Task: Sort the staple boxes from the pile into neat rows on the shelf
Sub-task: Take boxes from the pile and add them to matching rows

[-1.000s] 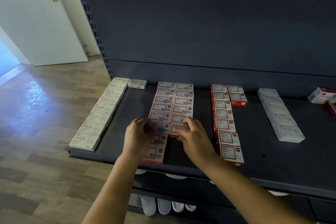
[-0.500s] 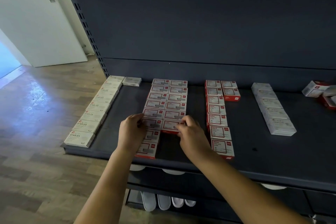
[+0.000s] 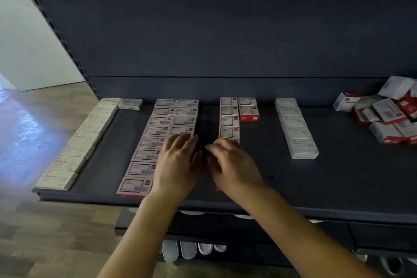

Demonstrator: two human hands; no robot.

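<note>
- The left hand (image 3: 178, 160) and right hand (image 3: 232, 165) hovered close together over the dark flat metal shelf (image 3: 338, 183), fingers relaxed and holding nothing.
- The left hand lay over the double row of red-and-white cardboard staple boxes (image 3: 162, 128); the right covered the near end of the narrower red-and-white row (image 3: 229, 119).
- The step looked like squaring up rows, not fetching.
- The jumbled pile of red and white boxes (image 3: 388, 113) sat at two o'clock, well apart.
- Next, probably, a reach there to grip one box.

Matt dark metal shelf (image 3: 338, 178) – cardboard staple boxes (image 3: 158, 130) (printed) – glossy wood floor (image 3: 33, 133)
</note>
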